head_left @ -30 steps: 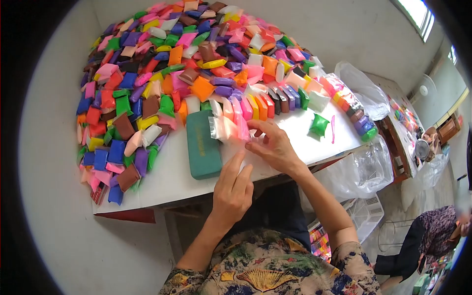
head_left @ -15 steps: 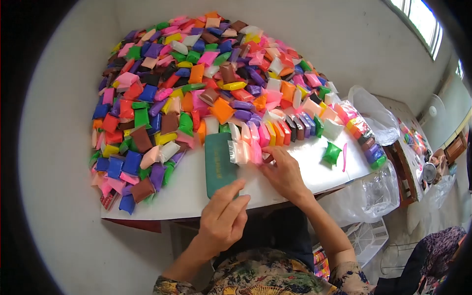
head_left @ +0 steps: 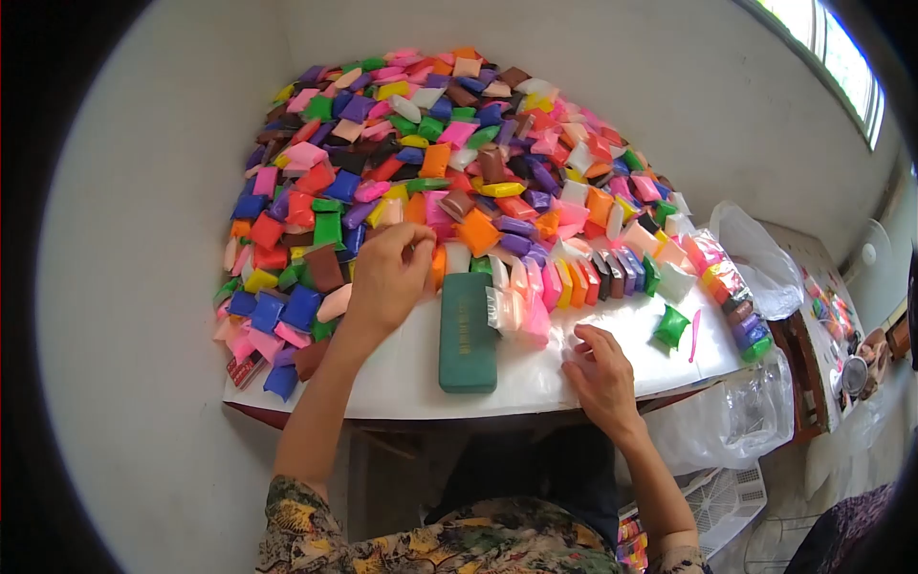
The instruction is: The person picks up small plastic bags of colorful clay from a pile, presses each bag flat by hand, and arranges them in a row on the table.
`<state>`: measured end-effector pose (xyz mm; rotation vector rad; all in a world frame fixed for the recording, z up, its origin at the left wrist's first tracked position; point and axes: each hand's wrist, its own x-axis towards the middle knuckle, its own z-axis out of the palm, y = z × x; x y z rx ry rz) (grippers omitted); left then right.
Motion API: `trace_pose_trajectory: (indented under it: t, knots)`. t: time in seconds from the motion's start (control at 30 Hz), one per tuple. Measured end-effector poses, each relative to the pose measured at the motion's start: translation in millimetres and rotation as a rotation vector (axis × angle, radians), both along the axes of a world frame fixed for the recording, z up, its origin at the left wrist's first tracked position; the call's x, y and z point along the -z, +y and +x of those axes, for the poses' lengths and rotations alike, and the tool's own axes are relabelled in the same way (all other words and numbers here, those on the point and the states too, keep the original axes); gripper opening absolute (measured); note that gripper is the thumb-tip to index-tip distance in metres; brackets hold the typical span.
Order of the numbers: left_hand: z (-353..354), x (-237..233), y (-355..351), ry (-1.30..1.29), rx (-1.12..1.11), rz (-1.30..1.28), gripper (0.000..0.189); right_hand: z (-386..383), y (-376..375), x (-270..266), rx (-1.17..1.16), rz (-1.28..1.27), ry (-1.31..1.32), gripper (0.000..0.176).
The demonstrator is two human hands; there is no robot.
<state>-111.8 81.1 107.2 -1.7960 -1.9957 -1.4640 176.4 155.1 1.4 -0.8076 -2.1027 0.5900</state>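
My left hand (head_left: 390, 282) is at the near edge of a large heap of small coloured packets (head_left: 325, 228). Its fingers are bent and drawn together, and whatever they grip is hidden. Over the white tabletop, my right hand (head_left: 602, 378) has loosely curled fingers apart, with nothing in them. Between the hands lies a dark green box (head_left: 468, 335) with faint gold lettering. Against its right side lean pale and pink packets (head_left: 521, 316). A row of packets standing on edge (head_left: 579, 279) runs rightward from there, in orange, red, black, purple and green.
Right of my right hand lie a single green packet (head_left: 672, 327) and a pink plastic stick (head_left: 695, 335). A clear bag of stacked coloured packets (head_left: 732, 297) rests at the table's right end. Clear plastic bags (head_left: 732, 402) hang beside it, above a white basket (head_left: 732, 493).
My left hand has moved from in front of the green box up to the heap. My right hand has left the pink packets and drawn back toward the table's front edge. The view has shifted.
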Motion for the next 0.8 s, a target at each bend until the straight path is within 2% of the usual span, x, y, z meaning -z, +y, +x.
trace_pose_trajectory:
  t: [0.07,0.2,0.27,0.47,0.67,0.8]
  knots:
    - [-23.7,3.6,24.4,0.025,-0.047,-0.058,0.017,1.5,-1.9,5.7,0.004,0.077,0.02,0.042]
    - [-66.3,14.4,78.5,0.205,-0.136,0.017,0.024,-0.6,-4.7,7.1,0.03,0.261,0.017,0.036]
    - [-74.6,10.2,101.6,0.336,-0.225,0.079,0.027,-1.8,-4.9,7.8,0.037,0.261,0.016,0.033]
    - [-96.4,-14.3,192.6,0.6,-0.251,0.15,0.039,-5.0,-3.8,8.4,0.052,0.276,0.019,0.027]
    - [-90.9,-23.2,226.3,0.535,-0.432,-0.065,0.038,-6.4,-4.6,8.3,0.069,0.317,0.018,0.023]
    - [-85.2,-27.6,221.7,0.452,-0.393,0.081,0.046,-7.8,-6.2,7.4,0.086,0.33,0.031,0.023]
